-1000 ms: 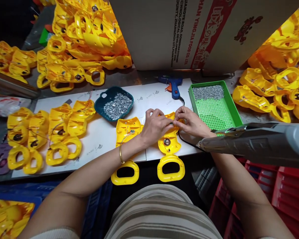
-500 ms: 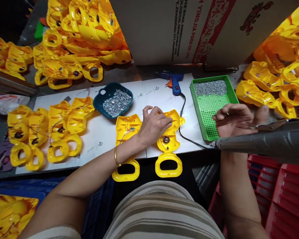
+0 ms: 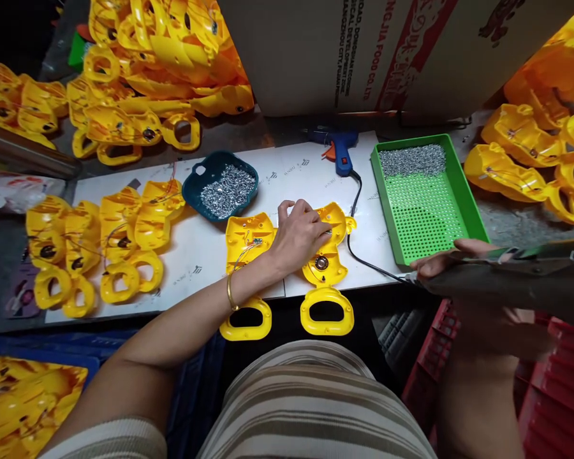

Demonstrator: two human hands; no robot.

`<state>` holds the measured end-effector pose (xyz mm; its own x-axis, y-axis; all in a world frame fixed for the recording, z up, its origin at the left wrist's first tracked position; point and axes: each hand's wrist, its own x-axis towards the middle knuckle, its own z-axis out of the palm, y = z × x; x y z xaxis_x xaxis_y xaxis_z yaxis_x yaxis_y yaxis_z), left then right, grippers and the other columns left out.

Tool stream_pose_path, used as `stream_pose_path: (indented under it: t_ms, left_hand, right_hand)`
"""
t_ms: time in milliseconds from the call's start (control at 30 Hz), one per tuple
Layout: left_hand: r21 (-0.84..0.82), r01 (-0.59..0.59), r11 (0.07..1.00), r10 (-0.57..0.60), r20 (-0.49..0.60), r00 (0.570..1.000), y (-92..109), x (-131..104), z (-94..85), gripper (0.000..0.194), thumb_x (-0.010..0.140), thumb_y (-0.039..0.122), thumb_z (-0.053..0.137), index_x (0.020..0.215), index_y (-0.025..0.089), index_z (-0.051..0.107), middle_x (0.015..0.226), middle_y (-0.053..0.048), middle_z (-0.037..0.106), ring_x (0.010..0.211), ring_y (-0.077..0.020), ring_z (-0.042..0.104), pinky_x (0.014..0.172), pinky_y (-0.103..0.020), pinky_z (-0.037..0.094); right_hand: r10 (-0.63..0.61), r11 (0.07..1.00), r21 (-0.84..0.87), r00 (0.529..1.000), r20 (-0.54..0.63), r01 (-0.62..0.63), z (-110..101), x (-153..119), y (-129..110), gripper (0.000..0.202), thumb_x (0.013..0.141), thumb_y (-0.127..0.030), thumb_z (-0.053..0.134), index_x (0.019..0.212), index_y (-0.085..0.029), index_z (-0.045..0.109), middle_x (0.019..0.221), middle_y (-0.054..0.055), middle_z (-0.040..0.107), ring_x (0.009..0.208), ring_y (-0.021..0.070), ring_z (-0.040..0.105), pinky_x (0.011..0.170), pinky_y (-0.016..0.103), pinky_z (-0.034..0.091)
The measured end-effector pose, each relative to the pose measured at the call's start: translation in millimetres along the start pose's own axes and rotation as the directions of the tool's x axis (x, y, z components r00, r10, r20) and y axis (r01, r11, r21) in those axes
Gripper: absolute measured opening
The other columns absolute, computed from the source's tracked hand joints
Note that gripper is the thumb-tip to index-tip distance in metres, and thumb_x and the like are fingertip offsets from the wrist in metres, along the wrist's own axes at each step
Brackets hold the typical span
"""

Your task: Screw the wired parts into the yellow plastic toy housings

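Observation:
My left hand, with a gold bangle at its wrist, rests over a pair of yellow plastic shell halves. Its bent fingertips press at a small circuit board, mostly hidden, inside the upper part of the right half. That half also holds a round speaker and ends in a handle loop. The left half shows another small board with wires. At the right, my right hand, partly blurred, wraps round a dark electric screwdriver whose tip points left.
A green perforated tray and a dark teal dish hold many screws. Behind them lies a blue glue gun with its cord. Wired yellow shells stand at left; a cardboard box blocks the back. Red crates sit lower right.
My right hand has moved from an open pose beside the screwdriver to a grip round it. My left hand stays on the shell. The view has shifted slightly.

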<state>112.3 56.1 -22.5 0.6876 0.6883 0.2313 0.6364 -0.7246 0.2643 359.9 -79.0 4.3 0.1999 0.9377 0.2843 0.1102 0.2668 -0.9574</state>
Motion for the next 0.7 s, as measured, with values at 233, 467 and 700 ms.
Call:
stream_pose_path:
  t_ms: [233,467,700]
  left_hand:
    - [0.016,-0.004,1.000,0.004,0.034,0.999,2.1,2.3,-2.6,0.015,0.088,0.024,0.061,0.082,0.023,0.075,0.076,-0.005,0.064,0.092,-0.0252,0.046,0.088,-0.049,0.027]
    - [0.050,-0.012,0.999,0.008,0.091,0.996,5.0,7.4,-7.2,0.020,0.090,0.025,0.057,0.083,0.023,0.076,0.077,-0.006,0.065,0.094,-0.0249,0.047,0.092,-0.053,0.026]
    - [0.113,-0.056,0.992,0.039,0.143,0.989,8.1,13.3,-12.8,0.024,0.093,0.026,0.053,0.085,0.023,0.075,0.080,-0.007,0.066,0.093,-0.0247,0.047,0.093,-0.054,0.026]
  right_hand:
    - [0.031,0.997,0.080,0.984,-0.177,-0.017,21.6,6.5,-27.6,0.036,0.070,-0.039,0.075,0.105,-0.031,0.071,0.064,0.002,0.060,0.057,0.0227,0.059,0.057,0.042,0.052]
    - [-0.143,0.975,0.091,0.889,-0.434,0.202,24.1,35.1,-24.5,0.024,0.069,-0.039,0.070,0.089,-0.027,0.070,0.053,-0.002,0.049,0.043,0.0166,0.045,0.043,0.035,0.041]
    - [-0.115,0.962,0.169,0.880,-0.461,0.214,10.8,58.2,-26.7,0.032,0.079,-0.055,0.062,0.082,-0.024,0.063,0.049,-0.007,0.050,0.035,0.0100,0.043,0.038,0.025,0.039]
